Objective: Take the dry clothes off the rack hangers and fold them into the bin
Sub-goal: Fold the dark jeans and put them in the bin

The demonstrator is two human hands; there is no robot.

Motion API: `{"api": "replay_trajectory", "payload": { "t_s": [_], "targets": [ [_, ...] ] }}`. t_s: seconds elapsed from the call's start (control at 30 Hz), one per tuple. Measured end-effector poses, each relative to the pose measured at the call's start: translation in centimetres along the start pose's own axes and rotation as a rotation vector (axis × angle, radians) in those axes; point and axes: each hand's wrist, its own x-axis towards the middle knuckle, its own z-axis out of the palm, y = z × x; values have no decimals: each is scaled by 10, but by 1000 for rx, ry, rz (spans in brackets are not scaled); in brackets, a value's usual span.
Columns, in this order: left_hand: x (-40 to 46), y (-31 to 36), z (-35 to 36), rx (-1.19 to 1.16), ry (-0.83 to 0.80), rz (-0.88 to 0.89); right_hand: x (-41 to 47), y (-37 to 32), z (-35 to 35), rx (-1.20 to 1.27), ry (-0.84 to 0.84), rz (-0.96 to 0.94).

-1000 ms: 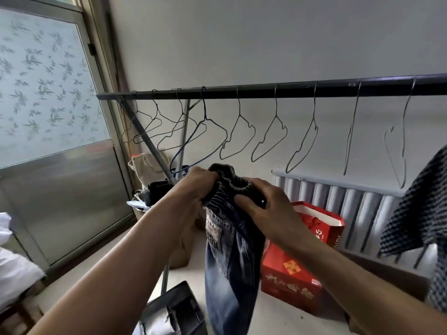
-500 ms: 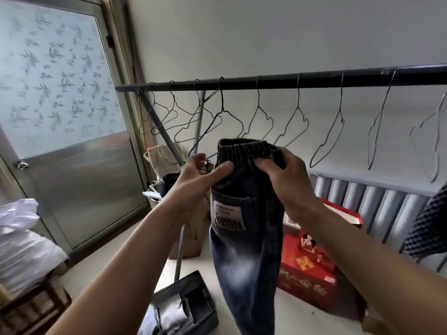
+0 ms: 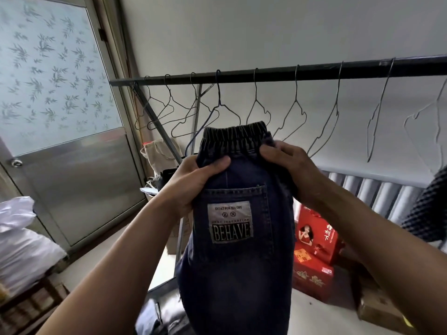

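Holding jeans (image 3: 238,238) up below the rail (image 3: 278,74), off the hangers, left hand (image 3: 193,182) and right hand (image 3: 290,170) each gripping just under the waistband; I'd fold next, then bin (image 3: 167,313).

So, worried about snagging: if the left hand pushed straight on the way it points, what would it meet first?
Probably the blue wire hanger just beyond the left hand holding the dark denim jeans; depth is unclear.

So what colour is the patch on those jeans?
The patch is whitish above, with a dark band reading BEHAVE, on dark blue jeans; head view.
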Motion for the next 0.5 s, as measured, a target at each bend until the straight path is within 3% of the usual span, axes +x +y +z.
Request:
{"api": "replay_trajectory", "payload": {
  "t_s": [0.1,0.17,0.3,0.5],
  "targets": [
    [0,7,1,-51,40,-23,-15,21,-9,-24,-221,161],
    [1,12,-1,-94,83,-44,-24,36,-10,-38,-273,235],
    [3,15,-12,-198,142,-160,-29,46,2,40,-147,250],
    [-12,-7,-38,-269,-77,-238,-18,28,23,140,22,214]
  ]
}}
